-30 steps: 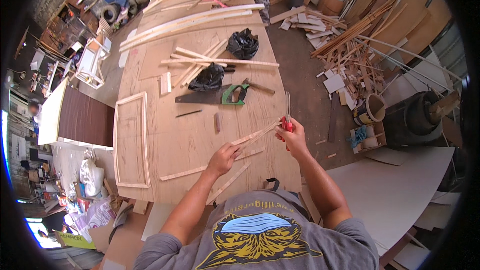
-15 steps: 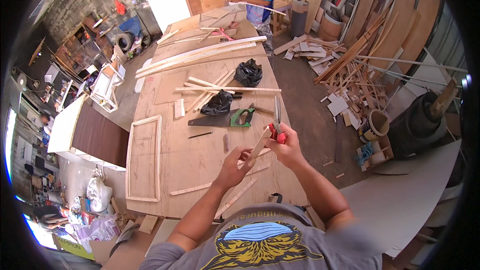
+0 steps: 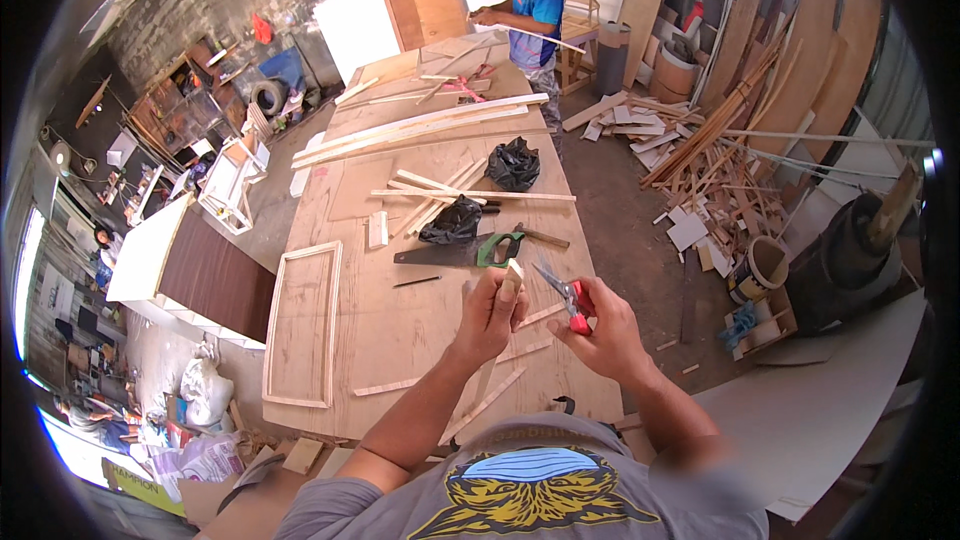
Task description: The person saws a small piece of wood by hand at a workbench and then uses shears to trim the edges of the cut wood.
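Observation:
My left hand (image 3: 490,318) is closed round a thin wooden strip (image 3: 514,273), whose pale end sticks up above the fingers. Just to the right, my right hand (image 3: 612,335) grips red-handled hand shears (image 3: 577,306), their metal blades pointing up and left toward the strip's end, with a small gap between. Both hands are over the near right part of a large plywood worktop (image 3: 390,325). Beyond them lies a handsaw (image 3: 435,254) with a green and black handle. A dark pencil (image 3: 418,281) rests nearer, left of my left hand.
A rectangular wooden frame (image 3: 273,330) lies at the worktop's left. Two black plastic bags (image 3: 513,166) and several wood strips (image 3: 420,148) lie farther back. Another person (image 3: 537,5) stands at the far end, holding a thin strip. Wood offcuts (image 3: 715,180) are heaped on the floor at right.
The shears, earlier against the strip's end, have moved right and away from it, with blades now tilted left. My left hand has moved up toward that end. The view has shifted slightly.

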A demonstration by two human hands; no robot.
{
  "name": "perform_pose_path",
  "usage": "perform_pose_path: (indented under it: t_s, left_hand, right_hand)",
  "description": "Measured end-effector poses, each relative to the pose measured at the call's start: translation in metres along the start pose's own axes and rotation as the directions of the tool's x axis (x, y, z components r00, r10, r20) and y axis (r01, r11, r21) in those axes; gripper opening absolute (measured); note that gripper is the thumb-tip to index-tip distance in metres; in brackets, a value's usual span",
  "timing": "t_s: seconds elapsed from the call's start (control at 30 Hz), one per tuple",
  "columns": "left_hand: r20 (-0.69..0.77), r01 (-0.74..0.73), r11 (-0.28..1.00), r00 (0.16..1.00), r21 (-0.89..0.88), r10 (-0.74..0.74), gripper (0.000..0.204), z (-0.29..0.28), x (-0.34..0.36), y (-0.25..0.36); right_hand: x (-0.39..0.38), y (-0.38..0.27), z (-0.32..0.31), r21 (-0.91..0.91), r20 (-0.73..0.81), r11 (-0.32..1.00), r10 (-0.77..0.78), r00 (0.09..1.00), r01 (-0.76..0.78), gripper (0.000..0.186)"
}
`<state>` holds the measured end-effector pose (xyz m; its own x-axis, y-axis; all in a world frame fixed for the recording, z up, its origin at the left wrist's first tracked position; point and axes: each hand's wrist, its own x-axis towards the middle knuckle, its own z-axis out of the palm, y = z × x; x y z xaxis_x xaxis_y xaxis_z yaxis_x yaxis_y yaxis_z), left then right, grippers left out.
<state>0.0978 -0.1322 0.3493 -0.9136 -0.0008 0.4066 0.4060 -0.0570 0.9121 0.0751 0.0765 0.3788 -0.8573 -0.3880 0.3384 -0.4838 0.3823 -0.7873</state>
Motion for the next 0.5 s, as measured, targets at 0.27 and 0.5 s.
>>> perform_pose_path:
  t_s: [0.27, 0.5]
  left_hand:
    - [0.009, -0.130, 0.991, 0.992, 0.030, 0.129, 0.031, 0.008, 0.005, -0.002]
    - [-0.046, -0.184, 0.982, 0.982, 0.037, 0.185, 0.026, 0.013, 0.008, -0.011]
  right_hand:
    - [-0.010, -0.013, -0.004, -0.062, -0.024, 0.997, -0.041, 0.999, 0.040, 0.049]
    - [-0.010, -0.012, 0.000, -0.088, -0.058, 0.991, -0.107, 0.993, 0.102, 0.049]
